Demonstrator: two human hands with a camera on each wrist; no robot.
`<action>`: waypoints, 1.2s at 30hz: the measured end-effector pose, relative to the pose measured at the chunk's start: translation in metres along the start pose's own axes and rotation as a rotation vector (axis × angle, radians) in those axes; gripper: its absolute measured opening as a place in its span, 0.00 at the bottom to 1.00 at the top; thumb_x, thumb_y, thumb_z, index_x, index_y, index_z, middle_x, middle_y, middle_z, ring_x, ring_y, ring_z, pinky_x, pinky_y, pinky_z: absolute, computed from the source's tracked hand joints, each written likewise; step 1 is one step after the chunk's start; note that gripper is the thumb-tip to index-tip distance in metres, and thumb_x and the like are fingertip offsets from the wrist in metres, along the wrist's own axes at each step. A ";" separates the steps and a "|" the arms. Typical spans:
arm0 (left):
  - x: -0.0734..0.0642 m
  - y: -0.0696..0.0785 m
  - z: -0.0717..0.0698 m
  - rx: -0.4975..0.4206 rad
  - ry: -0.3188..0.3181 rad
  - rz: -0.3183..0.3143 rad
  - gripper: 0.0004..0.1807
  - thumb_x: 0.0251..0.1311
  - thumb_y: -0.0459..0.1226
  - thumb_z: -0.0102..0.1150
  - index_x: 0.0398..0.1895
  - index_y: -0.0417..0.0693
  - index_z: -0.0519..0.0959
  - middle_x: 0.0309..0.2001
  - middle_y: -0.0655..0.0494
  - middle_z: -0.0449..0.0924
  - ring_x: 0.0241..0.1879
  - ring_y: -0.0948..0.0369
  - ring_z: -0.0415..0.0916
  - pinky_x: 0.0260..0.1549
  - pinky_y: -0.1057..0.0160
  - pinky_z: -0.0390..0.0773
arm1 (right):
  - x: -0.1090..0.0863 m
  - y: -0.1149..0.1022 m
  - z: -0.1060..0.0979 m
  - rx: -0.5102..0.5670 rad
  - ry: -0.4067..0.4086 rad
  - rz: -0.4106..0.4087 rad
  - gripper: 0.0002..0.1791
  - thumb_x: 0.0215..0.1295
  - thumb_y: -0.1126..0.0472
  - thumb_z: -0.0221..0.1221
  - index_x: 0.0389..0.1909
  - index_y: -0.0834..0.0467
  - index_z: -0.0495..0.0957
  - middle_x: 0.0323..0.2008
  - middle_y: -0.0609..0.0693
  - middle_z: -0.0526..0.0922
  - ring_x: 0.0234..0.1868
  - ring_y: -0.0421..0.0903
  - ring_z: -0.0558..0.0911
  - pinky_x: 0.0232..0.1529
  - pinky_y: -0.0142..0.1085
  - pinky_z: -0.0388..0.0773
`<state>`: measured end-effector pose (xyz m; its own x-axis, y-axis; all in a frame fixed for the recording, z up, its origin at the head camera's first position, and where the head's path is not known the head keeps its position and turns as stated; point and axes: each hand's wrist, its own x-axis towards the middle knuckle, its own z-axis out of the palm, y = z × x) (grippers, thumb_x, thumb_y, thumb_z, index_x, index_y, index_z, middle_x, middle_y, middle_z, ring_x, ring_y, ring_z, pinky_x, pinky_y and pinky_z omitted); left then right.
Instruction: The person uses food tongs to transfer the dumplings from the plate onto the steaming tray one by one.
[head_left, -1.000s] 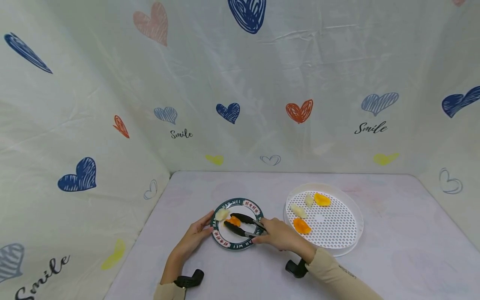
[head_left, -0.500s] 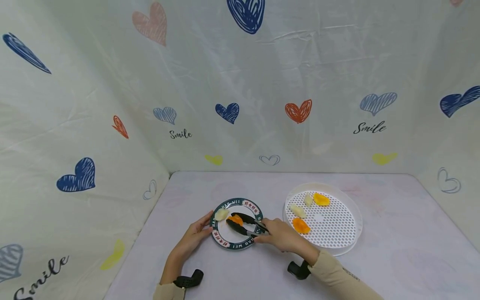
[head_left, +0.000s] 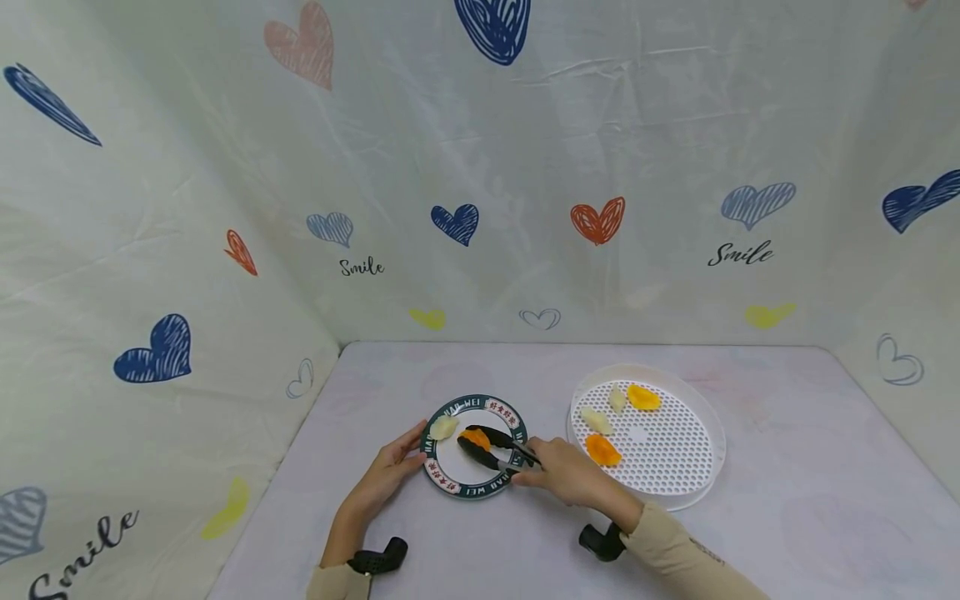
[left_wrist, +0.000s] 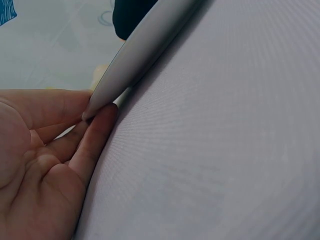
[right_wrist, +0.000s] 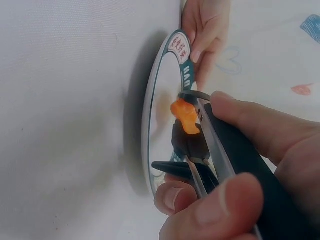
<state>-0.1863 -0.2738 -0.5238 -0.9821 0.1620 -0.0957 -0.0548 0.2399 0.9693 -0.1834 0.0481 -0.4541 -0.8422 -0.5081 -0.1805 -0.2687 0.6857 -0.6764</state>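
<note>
My left hand [head_left: 386, 471] pinches the left rim of a white plate [head_left: 452, 482] with a dark green lettered border. In the left wrist view, the thumb lies over the plate's edge and fingers sit beneath it. Black-tipped metal tongs [head_left: 477, 453] are gripped in my right hand [head_left: 562, 471], reaching over the plate from the right. Between the tong tips is a small orange piece [head_left: 476, 437], seen closer in the right wrist view as a crinkled orange piece [right_wrist: 186, 116]. A pale yellow piece [head_left: 443, 428] lies at the plate's upper left, near my left fingers.
To the right of the plate stands a round white tray [head_left: 675, 467] with a perforated base. On its left part lie two pale pieces, one pale piece [head_left: 597, 421] lower down, plus a yellow-orange piece [head_left: 643, 397] and an orange piece [head_left: 603, 451]. A heart-printed curtain [head_left: 525, 283] hangs behind the table.
The tongs and the orange piece have shifted slightly right across the plate, and the tips have drawn closer around it. My left hand and the pale piece have stayed put.
</note>
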 end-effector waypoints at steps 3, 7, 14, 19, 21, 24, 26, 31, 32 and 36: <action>0.000 0.000 0.001 -0.002 0.000 -0.003 0.34 0.69 0.30 0.55 0.76 0.40 0.58 0.74 0.46 0.61 0.76 0.51 0.49 0.72 0.50 0.49 | -0.004 0.000 -0.003 -0.004 0.019 -0.007 0.29 0.64 0.47 0.66 0.54 0.67 0.76 0.22 0.50 0.73 0.22 0.44 0.71 0.19 0.32 0.64; 0.001 -0.001 0.000 0.002 -0.008 0.003 0.34 0.69 0.31 0.56 0.76 0.39 0.57 0.74 0.46 0.60 0.76 0.51 0.49 0.72 0.50 0.49 | -0.010 -0.001 -0.008 -0.009 0.038 0.002 0.29 0.63 0.48 0.66 0.53 0.67 0.76 0.22 0.49 0.74 0.22 0.44 0.72 0.19 0.32 0.65; 0.000 -0.003 -0.002 -0.011 -0.022 0.014 0.34 0.69 0.30 0.55 0.76 0.38 0.57 0.74 0.45 0.60 0.75 0.51 0.51 0.72 0.51 0.50 | -0.027 0.000 -0.022 -0.001 0.089 0.024 0.31 0.62 0.47 0.67 0.55 0.68 0.76 0.31 0.52 0.81 0.26 0.45 0.74 0.23 0.36 0.72; 0.000 -0.003 -0.002 -0.011 -0.020 0.010 0.34 0.69 0.30 0.55 0.76 0.38 0.58 0.74 0.45 0.60 0.75 0.51 0.51 0.72 0.51 0.50 | -0.039 0.006 -0.033 0.021 0.121 0.025 0.31 0.62 0.45 0.66 0.53 0.67 0.77 0.27 0.49 0.78 0.26 0.44 0.74 0.22 0.35 0.73; 0.000 -0.002 -0.001 -0.011 -0.016 0.007 0.34 0.69 0.30 0.55 0.76 0.38 0.58 0.74 0.45 0.60 0.75 0.51 0.50 0.72 0.51 0.50 | -0.045 0.010 -0.038 0.039 0.127 0.033 0.33 0.62 0.44 0.65 0.55 0.68 0.76 0.25 0.48 0.75 0.25 0.43 0.73 0.22 0.35 0.72; -0.001 -0.001 0.000 -0.008 -0.009 0.005 0.34 0.69 0.30 0.55 0.76 0.37 0.58 0.74 0.45 0.59 0.76 0.50 0.50 0.72 0.51 0.50 | -0.052 0.017 -0.045 0.050 0.139 0.044 0.36 0.63 0.42 0.65 0.58 0.69 0.74 0.22 0.47 0.71 0.23 0.42 0.71 0.20 0.33 0.69; -0.001 0.000 0.000 -0.008 -0.007 0.004 0.33 0.69 0.30 0.55 0.76 0.37 0.58 0.74 0.45 0.59 0.76 0.50 0.49 0.72 0.51 0.50 | -0.057 0.022 -0.050 0.052 0.146 0.049 0.37 0.63 0.42 0.64 0.58 0.69 0.74 0.20 0.47 0.70 0.21 0.41 0.70 0.19 0.32 0.67; -0.002 0.001 -0.001 -0.015 -0.016 0.003 0.34 0.69 0.30 0.55 0.76 0.37 0.58 0.74 0.45 0.59 0.76 0.50 0.49 0.72 0.52 0.50 | -0.071 0.036 -0.063 0.050 0.164 0.040 0.36 0.64 0.42 0.63 0.58 0.69 0.73 0.17 0.44 0.65 0.16 0.38 0.64 0.14 0.28 0.61; -0.002 0.001 -0.001 -0.016 -0.019 0.004 0.34 0.69 0.30 0.55 0.76 0.37 0.57 0.75 0.44 0.59 0.76 0.51 0.49 0.71 0.52 0.50 | -0.074 0.039 -0.065 0.046 0.169 0.042 0.36 0.64 0.43 0.63 0.58 0.70 0.73 0.16 0.43 0.64 0.15 0.38 0.63 0.14 0.28 0.61; -0.001 0.001 -0.001 -0.016 -0.026 0.005 0.34 0.69 0.30 0.55 0.76 0.36 0.57 0.75 0.44 0.58 0.76 0.51 0.49 0.71 0.53 0.50 | -0.086 0.052 -0.073 0.046 0.176 0.062 0.36 0.65 0.44 0.63 0.59 0.71 0.72 0.20 0.46 0.71 0.15 0.40 0.69 0.13 0.30 0.67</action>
<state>-0.1853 -0.2746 -0.5225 -0.9775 0.1880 -0.0960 -0.0526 0.2233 0.9733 -0.1588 0.1658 -0.4211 -0.9261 -0.3643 -0.0978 -0.1960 0.6863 -0.7004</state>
